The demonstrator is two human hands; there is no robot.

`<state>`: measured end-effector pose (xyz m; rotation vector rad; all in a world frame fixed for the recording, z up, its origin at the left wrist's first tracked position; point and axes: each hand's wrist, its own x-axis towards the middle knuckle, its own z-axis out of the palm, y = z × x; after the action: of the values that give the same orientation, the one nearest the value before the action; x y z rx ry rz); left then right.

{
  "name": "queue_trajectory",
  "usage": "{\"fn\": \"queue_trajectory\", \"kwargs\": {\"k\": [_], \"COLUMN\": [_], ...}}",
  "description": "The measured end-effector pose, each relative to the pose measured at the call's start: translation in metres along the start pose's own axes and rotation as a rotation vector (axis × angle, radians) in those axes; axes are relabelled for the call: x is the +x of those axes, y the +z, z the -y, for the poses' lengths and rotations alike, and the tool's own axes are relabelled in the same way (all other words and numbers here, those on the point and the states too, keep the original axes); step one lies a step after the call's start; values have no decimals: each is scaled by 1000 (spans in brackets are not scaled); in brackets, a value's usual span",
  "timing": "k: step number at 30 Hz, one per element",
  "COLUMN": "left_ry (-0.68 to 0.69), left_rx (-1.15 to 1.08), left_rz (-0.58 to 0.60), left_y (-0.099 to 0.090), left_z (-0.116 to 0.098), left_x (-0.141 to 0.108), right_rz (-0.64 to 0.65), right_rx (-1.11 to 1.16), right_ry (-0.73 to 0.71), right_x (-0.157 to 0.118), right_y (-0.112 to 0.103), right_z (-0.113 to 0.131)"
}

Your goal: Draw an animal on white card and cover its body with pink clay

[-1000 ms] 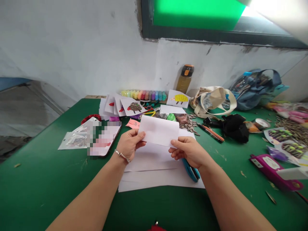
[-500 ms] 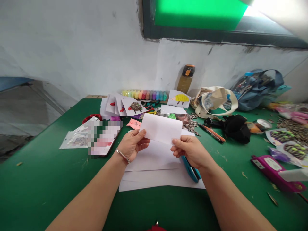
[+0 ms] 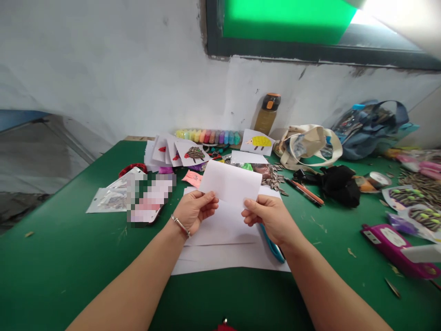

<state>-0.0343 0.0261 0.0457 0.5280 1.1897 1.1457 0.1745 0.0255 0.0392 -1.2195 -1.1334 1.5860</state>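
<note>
Two bare hands share one small white sheet [image 3: 230,184], raised in front of the person and above the larger white papers [image 3: 220,257] on the green table [image 3: 86,276]. The left hand [image 3: 198,209] pinches its lower left corner, thumb on the near face and the other fingers curled inward; a silver bracelet [image 3: 181,226] circles that wrist. The right hand [image 3: 267,216] pinches the lower right corner in much the same way, thumb on top and fingers bent beneath. The sheet leans with its upper edge away from the person, and its visible face is blank.

Partly hidden by the right hand, a teal object [image 3: 274,248] lies on the larger papers (too covered to name with certainty). To the left are a phone [image 3: 151,204], its screen partly pixelated, and clear packets [image 3: 115,197]. A salmon-coloured packet [image 3: 192,178] lies just beyond the left hand.

Farther back, several cards [image 3: 193,154] with hedgehog pictures overlap, and a card with a yellow hedgehog [image 3: 257,141] leans near a bottle [image 3: 268,115]. Striped seeds [image 3: 274,178] are scattered beyond the right hand, near two pens [image 3: 305,191]. A magenta device [image 3: 399,250] sits well apart, at the far right.
</note>
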Motion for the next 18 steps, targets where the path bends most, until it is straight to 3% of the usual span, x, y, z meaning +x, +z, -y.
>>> {"fn": "queue_trajectory", "kwargs": {"k": [18], "left_ry": [-32], "left_rx": [78], "left_rz": [103], "left_y": [6], "left_z": [7], "left_x": [-5], "right_rz": [-23], "right_rx": [-24], "right_ry": [-31], "right_x": [-2], "right_y": [11], "right_z": [-1]}}
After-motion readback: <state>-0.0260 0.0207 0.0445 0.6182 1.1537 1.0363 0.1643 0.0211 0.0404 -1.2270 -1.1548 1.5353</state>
